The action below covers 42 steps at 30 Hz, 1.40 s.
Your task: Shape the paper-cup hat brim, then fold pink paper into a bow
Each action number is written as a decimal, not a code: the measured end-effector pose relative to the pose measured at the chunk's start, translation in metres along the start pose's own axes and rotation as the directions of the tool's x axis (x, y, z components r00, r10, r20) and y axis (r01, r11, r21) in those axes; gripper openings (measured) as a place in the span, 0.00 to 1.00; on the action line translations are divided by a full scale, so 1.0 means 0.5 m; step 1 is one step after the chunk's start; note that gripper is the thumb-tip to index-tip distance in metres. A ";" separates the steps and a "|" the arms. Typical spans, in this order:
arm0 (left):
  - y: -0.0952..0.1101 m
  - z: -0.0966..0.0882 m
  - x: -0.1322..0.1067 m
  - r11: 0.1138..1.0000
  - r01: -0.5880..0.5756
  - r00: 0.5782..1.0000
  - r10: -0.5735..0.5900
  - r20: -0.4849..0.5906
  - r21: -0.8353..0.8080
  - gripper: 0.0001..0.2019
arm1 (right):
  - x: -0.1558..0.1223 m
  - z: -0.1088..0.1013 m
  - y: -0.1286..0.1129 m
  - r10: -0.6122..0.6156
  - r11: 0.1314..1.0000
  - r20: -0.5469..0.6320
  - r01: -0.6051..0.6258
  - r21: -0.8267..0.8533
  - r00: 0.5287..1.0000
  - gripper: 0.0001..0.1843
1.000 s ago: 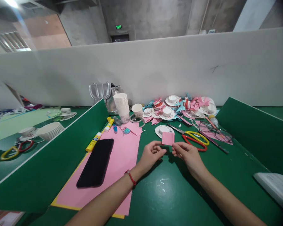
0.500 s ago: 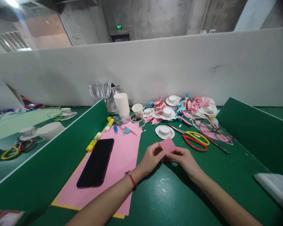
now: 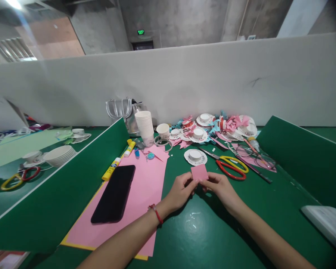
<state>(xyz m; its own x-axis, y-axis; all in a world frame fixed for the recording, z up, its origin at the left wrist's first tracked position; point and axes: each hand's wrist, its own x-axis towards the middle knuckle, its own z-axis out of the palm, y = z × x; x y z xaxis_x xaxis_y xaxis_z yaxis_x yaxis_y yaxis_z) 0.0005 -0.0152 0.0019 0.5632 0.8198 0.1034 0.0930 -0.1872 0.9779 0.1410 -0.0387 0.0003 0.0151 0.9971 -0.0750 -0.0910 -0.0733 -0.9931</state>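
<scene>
A small pink paper square [image 3: 199, 173] is held just above the green table [image 3: 212, 231] at mid-frame. My left hand [image 3: 180, 190] pinches its lower left edge, fingers closed; a red cord sits on that wrist. My right hand [image 3: 220, 186] pinches its lower right edge, fingers closed. Left of my hands a large pink sheet [image 3: 140, 194] lies flat with a black phone [image 3: 114, 194] on it. Beyond the square lie a paper doily with a cup base [image 3: 195, 156] and scissors with red and yellow handles [image 3: 231, 166].
A stack of white paper cups [image 3: 145, 127], a single cup [image 3: 163, 130], glue sticks [image 3: 111, 169] and a silver bag [image 3: 123, 109] stand at the back. Finished paper crafts [image 3: 221, 127] crowd the back right. Green dividers [image 3: 305, 157] flank the desk; a neighbouring desk holds plates [image 3: 58, 155].
The pink square was upright a second ago, then came down and tilted flatter. Both hands dropped slightly towards the table and kept their pinch on it.
</scene>
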 end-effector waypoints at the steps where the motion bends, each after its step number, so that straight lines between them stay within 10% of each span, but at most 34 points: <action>1: 0.001 0.001 0.000 1.000 0.015 1.000 -0.015 -0.007 -0.014 0.11 | 0.002 -0.005 -0.001 0.010 1.000 0.002 -0.010 -0.011 1.000 0.11; 9: -0.017 -0.008 0.004 0.998 0.045 0.994 -0.049 -0.096 -0.051 0.11 | 0.028 -0.060 -0.008 -0.037 0.999 -0.261 0.033 -0.020 0.965 0.15; 15: -0.016 -0.005 0.010 0.996 0.075 0.997 -0.074 0.022 -0.043 0.10 | 0.020 -0.027 -0.004 -0.107 0.994 -0.020 0.107 -0.016 0.994 0.14; 24: -0.017 -0.014 0.009 0.996 0.086 0.986 -0.089 0.140 0.026 0.12 | 0.018 -0.036 0.007 -0.136 0.986 -0.013 0.134 -0.097 0.991 0.12; 33: -0.031 -0.020 0.018 0.995 0.026 0.991 -0.038 -0.130 -0.092 0.10 | 0.005 -0.018 0.007 -0.139 0.960 0.037 0.144 -0.239 0.990 0.10; 42: -0.041 -0.024 0.025 0.967 0.042 0.995 -0.064 -0.082 -0.252 0.14 | -0.006 -0.017 -0.016 -0.105 0.990 0.167 0.119 -0.077 0.980 0.14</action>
<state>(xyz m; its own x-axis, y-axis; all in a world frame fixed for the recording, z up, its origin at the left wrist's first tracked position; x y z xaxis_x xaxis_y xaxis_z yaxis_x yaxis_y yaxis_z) -0.0042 0.0055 -0.0146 0.4865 0.8719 0.0549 -0.0934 -0.0106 0.9956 0.1501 -0.0412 0.0076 -0.1421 0.9888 0.0453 -0.0113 0.0441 -0.9990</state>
